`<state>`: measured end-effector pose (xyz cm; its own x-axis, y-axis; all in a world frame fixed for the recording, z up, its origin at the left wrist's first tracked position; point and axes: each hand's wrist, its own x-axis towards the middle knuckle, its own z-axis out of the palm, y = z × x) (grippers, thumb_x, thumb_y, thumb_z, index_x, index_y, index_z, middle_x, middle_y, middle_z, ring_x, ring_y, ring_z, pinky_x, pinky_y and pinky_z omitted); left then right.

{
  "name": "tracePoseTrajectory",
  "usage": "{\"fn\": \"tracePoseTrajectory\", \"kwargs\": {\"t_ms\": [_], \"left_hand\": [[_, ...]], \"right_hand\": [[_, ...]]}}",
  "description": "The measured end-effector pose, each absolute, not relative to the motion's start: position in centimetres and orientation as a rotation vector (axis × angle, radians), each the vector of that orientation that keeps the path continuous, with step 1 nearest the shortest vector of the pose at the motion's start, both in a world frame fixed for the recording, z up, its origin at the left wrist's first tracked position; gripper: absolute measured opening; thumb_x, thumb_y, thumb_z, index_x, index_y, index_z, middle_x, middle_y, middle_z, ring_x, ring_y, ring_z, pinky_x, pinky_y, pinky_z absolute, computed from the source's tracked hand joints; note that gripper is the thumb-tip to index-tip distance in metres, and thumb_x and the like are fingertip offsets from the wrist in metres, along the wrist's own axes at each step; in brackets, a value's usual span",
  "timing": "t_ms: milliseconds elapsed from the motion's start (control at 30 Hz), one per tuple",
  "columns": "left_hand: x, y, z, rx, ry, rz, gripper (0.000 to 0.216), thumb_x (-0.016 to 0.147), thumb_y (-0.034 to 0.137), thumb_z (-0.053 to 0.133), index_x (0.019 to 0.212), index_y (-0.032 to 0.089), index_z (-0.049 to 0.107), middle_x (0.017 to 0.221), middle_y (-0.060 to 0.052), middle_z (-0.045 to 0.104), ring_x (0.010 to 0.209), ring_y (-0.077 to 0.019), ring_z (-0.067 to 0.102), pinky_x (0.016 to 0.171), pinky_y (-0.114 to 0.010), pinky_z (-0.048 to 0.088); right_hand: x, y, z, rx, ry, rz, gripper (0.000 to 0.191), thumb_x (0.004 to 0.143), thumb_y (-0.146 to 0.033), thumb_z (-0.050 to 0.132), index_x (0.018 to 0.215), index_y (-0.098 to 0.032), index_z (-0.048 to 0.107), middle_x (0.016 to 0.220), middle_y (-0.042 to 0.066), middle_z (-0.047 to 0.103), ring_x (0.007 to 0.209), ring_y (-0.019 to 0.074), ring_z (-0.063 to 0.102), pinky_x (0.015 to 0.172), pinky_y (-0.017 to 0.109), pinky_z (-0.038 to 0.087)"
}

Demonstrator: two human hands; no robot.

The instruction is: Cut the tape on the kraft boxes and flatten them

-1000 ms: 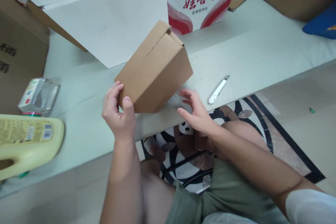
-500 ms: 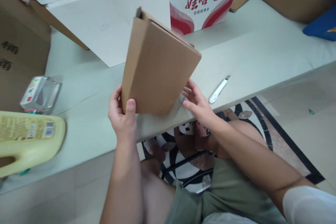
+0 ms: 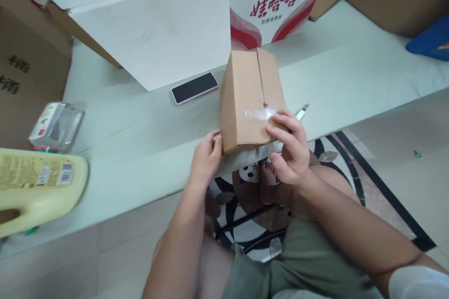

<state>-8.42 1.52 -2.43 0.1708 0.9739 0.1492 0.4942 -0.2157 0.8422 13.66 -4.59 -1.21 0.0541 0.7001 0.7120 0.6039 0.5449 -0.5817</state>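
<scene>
A small brown cardboard box (image 3: 245, 93) lies on the pale green table (image 3: 140, 149) near its front edge, its flap seam facing up. A short strip of clear tape (image 3: 257, 113) crosses the seam near me. My left hand (image 3: 206, 159) holds the box's near left corner with curled fingers. My right hand (image 3: 291, 147) rests on the box's near right top, fingers bent and pressing on the tape end.
A black phone (image 3: 194, 88) lies left of the box. A white utility knife (image 3: 301, 112) peeks out behind my right hand. At the left lie a yellow jug (image 3: 38, 189) and a clear packet (image 3: 56, 126). White and red-printed cartons (image 3: 277, 4) stand behind.
The box was turned from a tilted, raised position and set down with its seam up. My left hand moved right to its corner; my right hand came onto the tape. The phone came into view.
</scene>
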Motion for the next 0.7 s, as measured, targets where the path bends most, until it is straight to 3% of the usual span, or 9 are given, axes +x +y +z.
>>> {"fn": "tracePoseTrajectory", "kwargs": {"t_ms": [133,233,333,400,467,567,700], "left_hand": [[-7.1,0.7,-0.5,2.050,1.176,1.504,0.041,0.101,0.041,0.046,0.136,0.025,0.061,0.137,-0.012,0.066,0.133,-0.0286,0.060,0.114,-0.051,0.045],[-6.1,0.3,0.8,2.312,0.799,1.563,0.034,0.097,0.036,0.051,0.129,0.030,0.062,0.140,-0.007,0.063,0.135,-0.0276,0.058,0.122,-0.055,0.037],[-5.8,0.2,0.8,2.392,0.903,1.520,0.033,0.091,0.026,0.057,0.124,0.029,0.057,0.135,-0.008,0.061,0.129,-0.0264,0.060,0.120,-0.056,0.040],[-6.0,0.2,0.5,2.379,0.981,1.507,0.036,0.089,0.022,0.059,0.124,0.028,0.054,0.134,-0.009,0.060,0.130,-0.0278,0.058,0.116,-0.055,0.044],[-6.3,0.1,0.2,2.355,0.998,1.502,0.038,0.088,0.020,0.059,0.124,0.028,0.052,0.136,-0.010,0.058,0.131,-0.0285,0.057,0.113,-0.052,0.047],[-6.4,-0.1,0.2,2.325,0.990,1.508,0.037,0.089,0.019,0.059,0.124,0.028,0.053,0.136,-0.010,0.057,0.132,-0.0273,0.056,0.112,-0.049,0.047],[-6.3,-0.2,0.2,2.331,0.994,1.493,0.036,0.090,0.019,0.057,0.125,0.028,0.054,0.138,-0.011,0.057,0.134,-0.0278,0.055,0.113,-0.049,0.046]], "right_hand": [[13.3,-4.6,-0.3,-1.103,-1.765,0.160,0.050,0.084,-0.032,0.059,0.134,-0.036,0.062,0.143,0.006,0.056,0.143,0.0373,0.046,0.122,0.065,0.033],[13.9,-4.5,0.4,-1.061,-1.799,0.172,0.047,0.084,-0.031,0.059,0.131,-0.034,0.063,0.140,0.007,0.059,0.140,0.0349,0.049,0.117,0.060,0.041],[16.0,-4.0,0.8,-1.339,-1.533,0.070,0.031,0.088,-0.033,0.055,0.115,-0.028,0.067,0.108,0.008,0.068,0.107,0.0278,0.066,0.094,0.048,0.055],[17.6,-3.7,0.7,-1.668,-1.393,0.126,0.026,0.089,-0.034,0.052,0.109,-0.025,0.067,0.080,0.003,0.065,0.077,0.0221,0.065,0.073,0.039,0.054],[18.8,-3.5,0.3,-1.980,-1.464,0.301,0.032,0.087,-0.038,0.056,0.114,-0.025,0.067,0.068,0.000,0.064,0.062,0.0204,0.060,0.061,0.034,0.048],[19.3,-3.4,-0.5,-2.214,-1.736,0.437,0.045,0.086,-0.047,0.059,0.124,-0.025,0.067,0.079,0.007,0.072,0.067,0.0246,0.064,0.057,0.034,0.043],[18.5,-3.3,-0.7,-2.199,-1.806,0.408,0.040,0.089,-0.045,0.054,0.118,-0.023,0.069,0.092,0.010,0.074,0.076,0.0262,0.067,0.060,0.034,0.043]]}}
